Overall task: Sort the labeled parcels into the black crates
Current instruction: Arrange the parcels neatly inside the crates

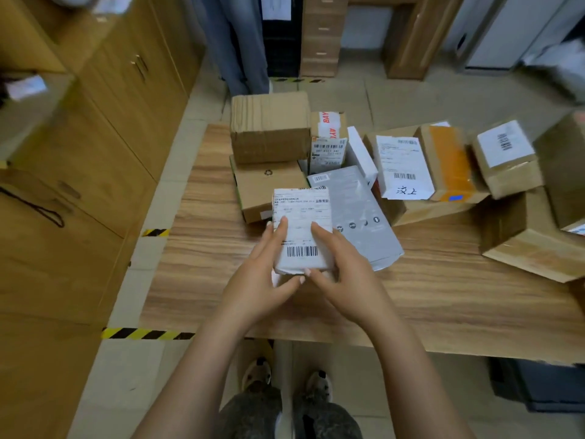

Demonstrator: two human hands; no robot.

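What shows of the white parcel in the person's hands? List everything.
The white parcel is small, flat and rectangular, apparently wrapped in pale plastic that crinkles at its near edge. A printed shipping label covers its top face, with a barcode toward the near end. It is held face-up over the wooden table, the left hand and right hand gripping its sides.

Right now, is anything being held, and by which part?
The white labeled parcel, gripped at its near end: left hand on the left corner, right hand on the right corner.
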